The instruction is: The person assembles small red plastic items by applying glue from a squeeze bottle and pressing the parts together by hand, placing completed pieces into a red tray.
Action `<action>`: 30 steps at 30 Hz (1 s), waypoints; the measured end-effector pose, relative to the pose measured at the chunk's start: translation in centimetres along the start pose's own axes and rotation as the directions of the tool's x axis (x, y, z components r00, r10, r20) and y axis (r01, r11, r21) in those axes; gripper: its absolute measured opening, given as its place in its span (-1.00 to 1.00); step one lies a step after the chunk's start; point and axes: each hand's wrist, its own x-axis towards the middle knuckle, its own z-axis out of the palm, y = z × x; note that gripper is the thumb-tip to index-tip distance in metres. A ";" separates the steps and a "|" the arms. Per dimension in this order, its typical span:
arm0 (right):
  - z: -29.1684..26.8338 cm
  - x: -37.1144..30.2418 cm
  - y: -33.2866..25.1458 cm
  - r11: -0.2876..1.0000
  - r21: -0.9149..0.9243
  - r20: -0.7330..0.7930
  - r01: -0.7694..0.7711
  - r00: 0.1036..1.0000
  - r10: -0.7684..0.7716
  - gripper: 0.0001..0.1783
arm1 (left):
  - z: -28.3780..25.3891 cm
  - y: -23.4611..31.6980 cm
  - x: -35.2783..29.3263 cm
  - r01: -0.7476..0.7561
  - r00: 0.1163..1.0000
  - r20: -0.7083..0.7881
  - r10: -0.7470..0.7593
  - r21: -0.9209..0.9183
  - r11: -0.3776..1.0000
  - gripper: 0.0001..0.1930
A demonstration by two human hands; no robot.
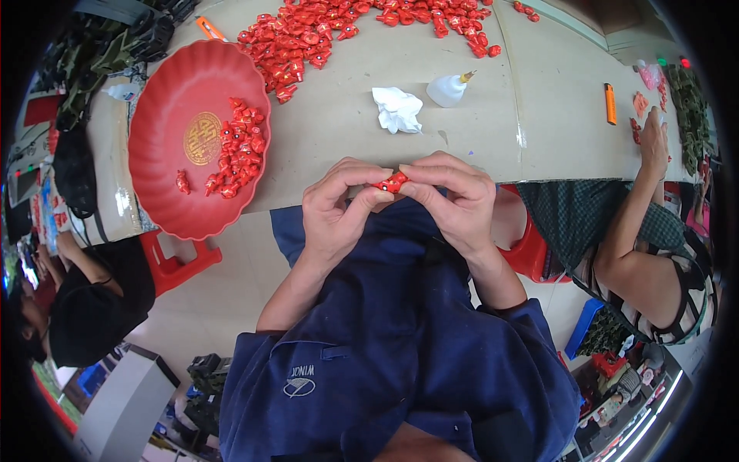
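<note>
Between my two hands, just past the table's near edge, I hold a small red figurine (392, 183) with dark and white spots on it. My left hand (336, 204) pinches its left end between thumb and fingers. The thumb and fingers of my right hand (456, 199) close on its right end. Beyond the hands lie a crumpled white tissue (398, 110) and a small white squeeze bottle (448, 90) with a yellowish tip. To the left, a red scalloped tray (158, 85) bears several similar red figurines (242, 150) along its right side.
A big heap of red figurines (296, 38) spreads over the table's far side. An orange cutter (209, 29) lies beyond the tray, and another orange tool (610, 104) is on the right. A co-worker's arm (643, 177) reaches onto the table at right; another person (100, 292) sits at left.
</note>
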 end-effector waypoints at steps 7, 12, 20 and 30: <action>0.0 0.4 -0.5 0.993 0.068 0.028 -0.095 0.995 0.093 -0.83 | -0.8 -0.5 0.2 -0.031 0.999 0.025 0.028 0.103 0.994 -0.81; -0.2 0.7 -0.7 0.996 -0.084 0.027 -0.008 1.000 0.010 -0.85 | 0.1 0.7 0.1 0.129 0.990 -0.046 -0.133 -0.079 0.989 -0.84; 0.1 1.6 -2.1 0.992 -0.100 0.039 -0.078 0.996 0.082 -0.86 | -0.7 0.6 0.3 0.327 0.944 0.075 -0.321 -0.338 0.883 -0.78; 0.1 1.6 -1.8 0.988 -0.129 0.019 -0.087 0.996 0.090 -0.85 | -0.7 2.1 0.1 0.422 0.905 0.071 -0.420 -0.291 0.859 -0.76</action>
